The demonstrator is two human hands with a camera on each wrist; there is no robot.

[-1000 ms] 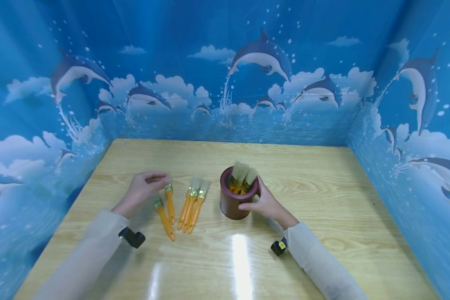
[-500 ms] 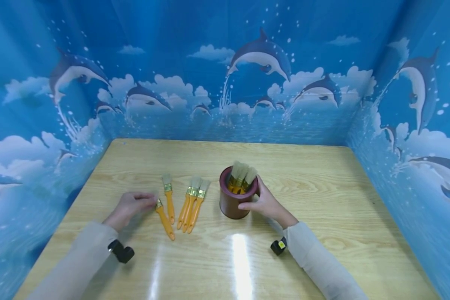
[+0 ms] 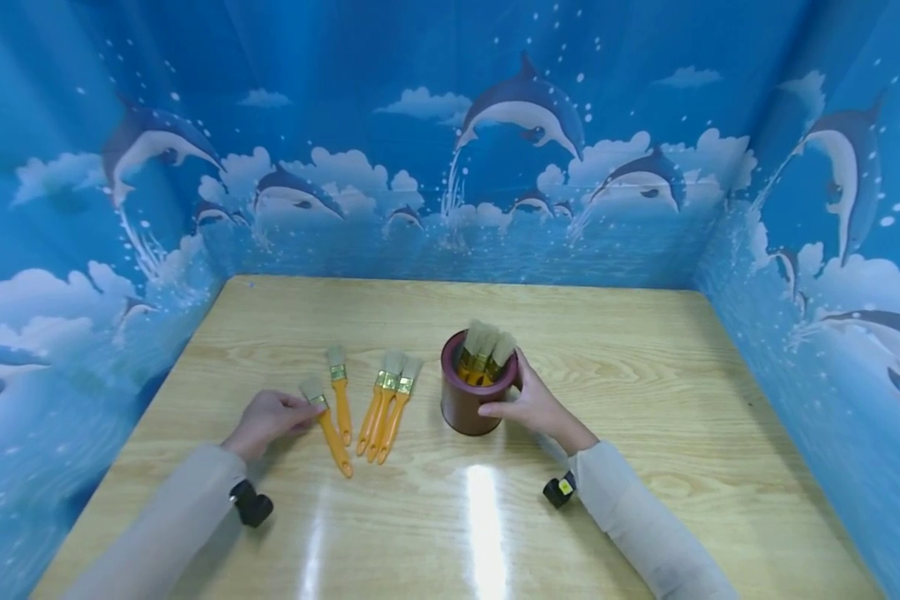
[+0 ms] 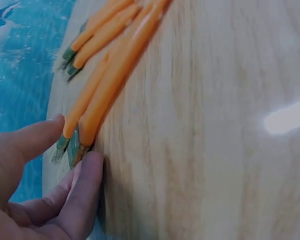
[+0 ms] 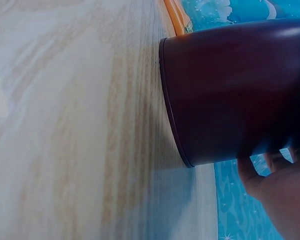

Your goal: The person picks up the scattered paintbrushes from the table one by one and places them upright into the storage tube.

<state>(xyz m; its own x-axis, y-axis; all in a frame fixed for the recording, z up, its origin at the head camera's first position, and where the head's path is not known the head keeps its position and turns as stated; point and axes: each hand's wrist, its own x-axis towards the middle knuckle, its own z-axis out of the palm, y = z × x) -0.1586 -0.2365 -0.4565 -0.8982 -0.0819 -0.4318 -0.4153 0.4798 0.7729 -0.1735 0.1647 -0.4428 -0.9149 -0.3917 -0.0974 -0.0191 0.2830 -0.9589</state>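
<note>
My left hand (image 3: 273, 418) is at the metal ferrule of the leftmost paintbrush (image 3: 333, 442), which lies on the table. In the left wrist view, the fingertips (image 4: 92, 162) meet this brush's ferrule, while the other side of the hand reaches over beside it with a gap between. A second paintbrush (image 3: 342, 404) lies just right of it. My right hand (image 3: 528, 404) grips a dark red pot (image 3: 468, 412) from its right side, thumb in front. Several paintbrushes (image 3: 482, 346) stand in the pot, bristles up and handles mostly hidden inside.
Three more paintbrushes (image 3: 385, 412) with orange handles lie close together between the left hand and the pot. The wooden table (image 3: 607, 350) is bordered at the back and sides by blue dolphin-print curtains (image 3: 390, 167).
My left hand has drawn back from the second paintbrush's bristles, toward me and leftward, then come up to the leftmost paintbrush's ferrule. My right hand and the pot have stayed put.
</note>
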